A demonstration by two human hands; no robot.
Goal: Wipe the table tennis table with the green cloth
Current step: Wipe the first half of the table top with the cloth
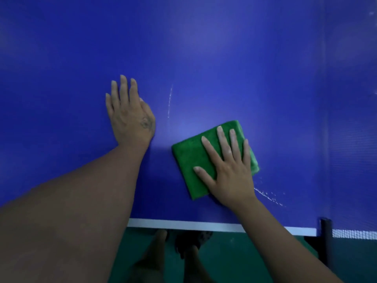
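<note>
Left hand [130, 111] laid flat on blue bench [204, 48], fingers [123, 86] straight, nothing held; bracing judged. White streak [170, 101] noted just right of it, up-left of green cloth [191, 160]. Cloth folded, nearly square, far edge slanted up toward right, pressed onto bench near its front edge by right hand [230, 170], fingers spread straight on top, none curled. Right hand alone touching cloth. Droplet trail [269, 196] seen just right of wrist. Cloth's right part hidden under palm; net post [326, 227] partly cut off.
</note>
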